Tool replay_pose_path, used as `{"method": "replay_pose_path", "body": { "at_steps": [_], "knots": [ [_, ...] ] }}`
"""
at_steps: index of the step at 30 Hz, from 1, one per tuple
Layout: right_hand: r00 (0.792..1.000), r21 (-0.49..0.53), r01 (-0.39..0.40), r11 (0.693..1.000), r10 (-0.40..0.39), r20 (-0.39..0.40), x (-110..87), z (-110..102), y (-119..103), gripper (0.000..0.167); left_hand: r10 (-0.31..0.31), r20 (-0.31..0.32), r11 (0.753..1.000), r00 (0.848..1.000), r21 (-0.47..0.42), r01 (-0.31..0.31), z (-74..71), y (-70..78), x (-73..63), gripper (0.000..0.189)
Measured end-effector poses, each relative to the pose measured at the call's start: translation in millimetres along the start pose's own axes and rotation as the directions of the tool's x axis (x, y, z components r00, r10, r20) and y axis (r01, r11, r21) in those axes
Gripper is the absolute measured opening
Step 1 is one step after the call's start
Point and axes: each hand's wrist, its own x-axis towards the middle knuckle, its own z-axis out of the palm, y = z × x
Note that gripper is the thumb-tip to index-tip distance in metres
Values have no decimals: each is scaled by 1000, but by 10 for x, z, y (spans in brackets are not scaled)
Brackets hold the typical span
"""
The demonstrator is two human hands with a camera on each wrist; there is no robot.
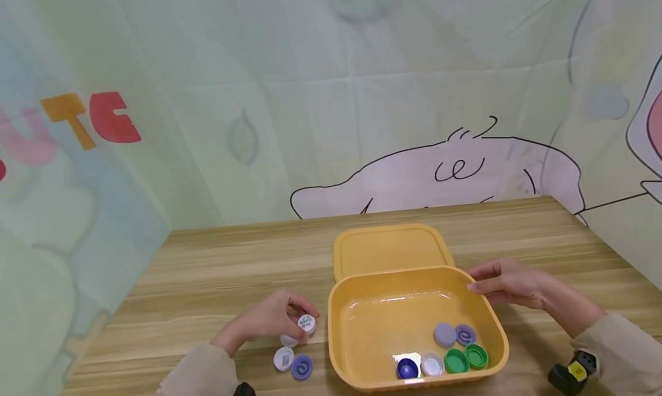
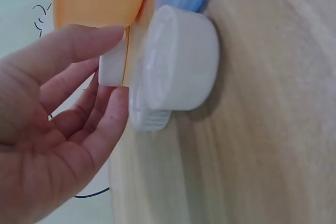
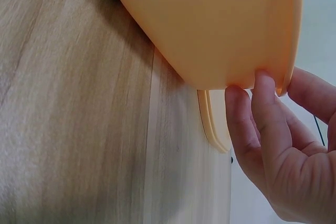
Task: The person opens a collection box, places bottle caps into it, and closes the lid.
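My left hand (image 1: 271, 320) pinches a white bottle cap (image 1: 307, 325) with dark print on top, just left of a yellow plastic box (image 1: 383, 327). In the left wrist view the held cap (image 2: 111, 66) shows between thumb and fingers. Beneath that hand lie another white cap (image 1: 288, 341), a second white cap (image 1: 283, 359) and a purple cap (image 1: 302, 367). My right hand (image 1: 512, 284) grips the box's far right corner, thumb at the rim and fingers (image 3: 265, 85) against the outer wall. Inside the box sit a lavender cap (image 1: 445, 335), a purple one, two green caps (image 1: 457, 361), a white one and a dark blue one (image 1: 407, 368).
A yellow lid (image 1: 390, 249) lies flat on the wooden table (image 1: 222, 264) behind the box, partly hidden by its back wall. A printed cloth backdrop (image 1: 258, 97) hangs along the table's far edge and sides.
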Motion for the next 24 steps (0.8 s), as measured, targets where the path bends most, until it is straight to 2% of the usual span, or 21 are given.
{"method": "replay_pose_path", "body": {
  "at_steps": [9, 17, 24],
  "knots": [
    [1000, 3, 1, 1000, -1, -4, -8, 5, -6, 42, 9, -42, 999, 999, 47, -7, -35, 86, -3, 33],
    [1000, 3, 9, 1000, -9, 3, -4, 5, -3, 41, 27, -48, 1000, 998, 2, -27, -90, 181, -18, 33],
    [1000, 17, 20, 1000, -20, 12, -1, 5, 16, 41, 71, -46, 997, 996, 28, -70, -105, 277, -12, 33]
  ]
}}
